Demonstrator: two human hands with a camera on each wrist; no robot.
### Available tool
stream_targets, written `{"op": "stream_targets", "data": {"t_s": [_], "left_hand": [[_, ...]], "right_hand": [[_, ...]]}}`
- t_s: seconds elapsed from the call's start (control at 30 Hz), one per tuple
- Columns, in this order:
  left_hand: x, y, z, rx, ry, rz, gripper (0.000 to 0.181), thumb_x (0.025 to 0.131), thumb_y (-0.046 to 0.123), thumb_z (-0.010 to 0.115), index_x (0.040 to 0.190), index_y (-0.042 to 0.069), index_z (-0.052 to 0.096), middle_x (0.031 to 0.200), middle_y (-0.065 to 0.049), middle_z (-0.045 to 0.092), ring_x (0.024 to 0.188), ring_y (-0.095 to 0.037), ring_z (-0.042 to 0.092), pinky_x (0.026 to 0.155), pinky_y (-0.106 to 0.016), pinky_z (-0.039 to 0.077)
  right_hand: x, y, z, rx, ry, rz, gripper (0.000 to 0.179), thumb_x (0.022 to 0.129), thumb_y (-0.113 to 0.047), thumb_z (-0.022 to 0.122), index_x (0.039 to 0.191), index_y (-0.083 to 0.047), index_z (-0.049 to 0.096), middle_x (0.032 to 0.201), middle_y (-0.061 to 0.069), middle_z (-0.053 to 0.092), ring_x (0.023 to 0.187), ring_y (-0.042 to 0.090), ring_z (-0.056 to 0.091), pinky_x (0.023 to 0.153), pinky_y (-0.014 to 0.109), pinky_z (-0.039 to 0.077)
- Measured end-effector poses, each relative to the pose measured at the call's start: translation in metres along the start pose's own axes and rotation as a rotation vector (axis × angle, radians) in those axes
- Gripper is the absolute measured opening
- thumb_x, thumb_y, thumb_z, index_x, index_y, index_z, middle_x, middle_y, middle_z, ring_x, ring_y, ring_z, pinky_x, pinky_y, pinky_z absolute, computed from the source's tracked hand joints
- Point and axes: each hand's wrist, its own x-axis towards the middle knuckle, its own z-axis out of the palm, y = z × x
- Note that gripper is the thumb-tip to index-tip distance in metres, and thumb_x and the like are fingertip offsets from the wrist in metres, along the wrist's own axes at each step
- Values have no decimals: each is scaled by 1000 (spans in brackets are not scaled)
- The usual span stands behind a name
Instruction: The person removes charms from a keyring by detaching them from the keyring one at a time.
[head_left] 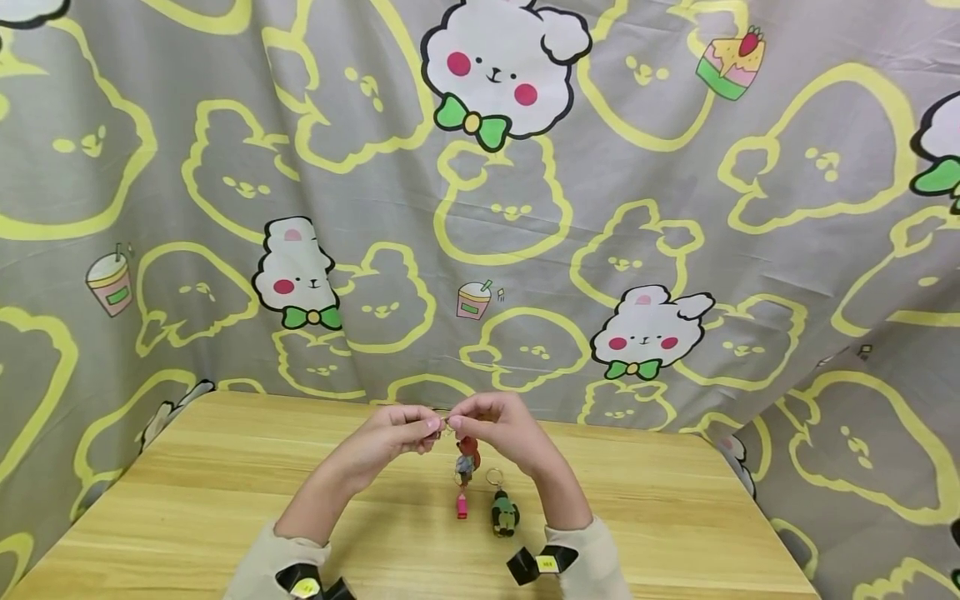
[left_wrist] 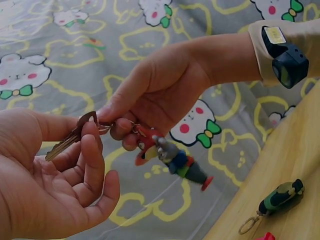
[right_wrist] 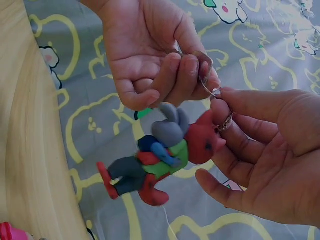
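Note:
My left hand (head_left: 386, 437) pinches a metal key (left_wrist: 68, 142) by its head, between thumb and fingers, with the blade pointing back over the palm. Facing it, my right hand (head_left: 506, 429) pinches the thin metal key ring (right_wrist: 207, 89) of a keychain. The ring meets the key's head; whether it passes through the hole is hidden by fingertips. From a short chain (right_wrist: 226, 121) hangs a red fox figure (right_wrist: 201, 137) with a grey rabbit figure (right_wrist: 167, 127) against it, dangling below my right fingers.
On the wooden table (head_left: 225, 500) lies a keychain figure in green (head_left: 505, 512) with its own ring (head_left: 495, 477). Left of it is a small pink object (head_left: 462, 506). A grey curtain (head_left: 405, 200) with cartoon prints hangs behind the table.

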Motion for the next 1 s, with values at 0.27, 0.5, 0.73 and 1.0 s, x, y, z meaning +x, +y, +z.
{"op": "stream_targets", "data": {"t_s": [0.27, 0.5, 0.73, 1.0], "left_hand": [[0, 0, 4, -22, -22, 5, 29, 105, 28, 57, 118, 2, 61, 96, 1, 58, 88, -11, 55, 82, -26, 50], [2, -3, 5, -30, -9, 14, 21, 105, 23, 57, 117, 6, 58, 100, 0, 60, 91, -12, 58, 84, -27, 51], [3, -5, 7, -35, 9, 29, 14, 103, 22, 62, 114, 12, 62, 98, 3, 62, 89, -11, 58, 83, -27, 50], [3, -5, 6, -46, 100, 14, 26, 105, 27, 58, 117, 4, 65, 97, 5, 61, 89, -9, 58, 88, -25, 53]], "right_hand": [[0, -1, 3, 7, 87, -14, 19, 101, -14, 63, 104, 4, 71, 85, 17, 67, 69, 15, 63, 70, 30, 56], [1, -1, 7, 19, 158, -9, 21, 101, -13, 64, 103, 6, 70, 83, 9, 68, 69, 13, 62, 72, 28, 54], [2, -1, 11, 31, 186, -27, 19, 101, -13, 65, 99, 5, 70, 83, 17, 68, 67, 13, 62, 67, 29, 54], [1, -2, 10, 41, 136, -1, 20, 100, -11, 65, 98, 7, 70, 83, 14, 69, 71, 13, 64, 74, 29, 56]]}}
